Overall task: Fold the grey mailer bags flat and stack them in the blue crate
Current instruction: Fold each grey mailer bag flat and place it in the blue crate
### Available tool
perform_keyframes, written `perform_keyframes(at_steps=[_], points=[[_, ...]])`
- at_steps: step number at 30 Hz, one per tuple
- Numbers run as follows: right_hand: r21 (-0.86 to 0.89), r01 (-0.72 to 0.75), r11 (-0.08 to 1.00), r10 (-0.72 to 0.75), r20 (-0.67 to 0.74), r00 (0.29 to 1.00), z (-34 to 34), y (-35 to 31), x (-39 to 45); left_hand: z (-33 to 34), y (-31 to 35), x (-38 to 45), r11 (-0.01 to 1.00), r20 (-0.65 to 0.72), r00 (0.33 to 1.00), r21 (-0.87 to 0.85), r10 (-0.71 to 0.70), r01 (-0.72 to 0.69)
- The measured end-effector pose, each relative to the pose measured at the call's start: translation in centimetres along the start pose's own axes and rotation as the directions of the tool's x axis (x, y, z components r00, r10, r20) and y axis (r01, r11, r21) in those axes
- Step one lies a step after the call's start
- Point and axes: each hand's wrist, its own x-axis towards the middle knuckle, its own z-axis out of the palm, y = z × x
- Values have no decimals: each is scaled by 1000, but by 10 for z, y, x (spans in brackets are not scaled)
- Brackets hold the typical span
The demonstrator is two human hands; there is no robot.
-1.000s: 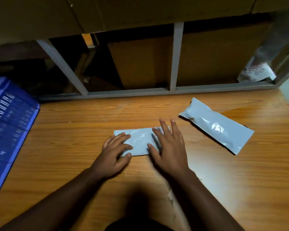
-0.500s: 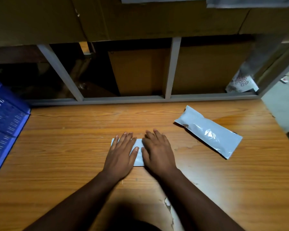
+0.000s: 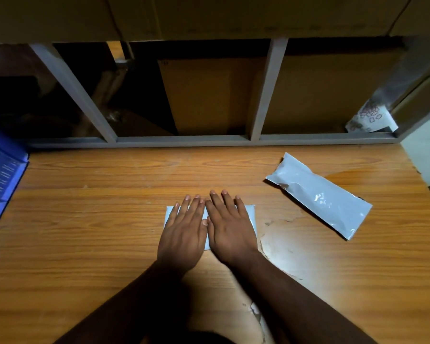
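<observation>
A small folded grey mailer bag (image 3: 250, 214) lies flat on the wooden table (image 3: 109, 232) at the middle. My left hand (image 3: 184, 232) and my right hand (image 3: 230, 229) press on it side by side with straight fingers, covering most of it. A second grey mailer bag (image 3: 319, 194), long and folded narrow, lies slanted on the table to the right, apart from both hands. The blue crate (image 3: 0, 177) shows only partly at the left edge of the view.
A grey metal frame (image 3: 184, 140) runs along the table's far edge, with brown cardboard boxes (image 3: 209, 95) behind it. A crumpled printed bag (image 3: 370, 119) sits at the back right. The table's veneer is chipped (image 3: 276, 234) just right of my right hand.
The bag under my hands has gone from a wider strip to a smaller folded packet. Both hands have come together and now press flat on it.
</observation>
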Motion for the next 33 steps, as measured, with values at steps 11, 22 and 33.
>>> perform_keyframes(at_steps=[11, 22, 33], points=[[-9, 4, 1000, -4, 44, 999, 5, 2, 1, 17, -3, 1, 1000, -27, 1000, 13, 0, 1], [93, -18, 995, 5, 142, 990, -8, 14, 2, 1, -11, -4, 995, 146, 984, 8, -98, 98], [-19, -127, 992, 127, 62, 990, -8, 27, -18, -3, -26, -9, 988, 208, 966, 46, -156, 150]])
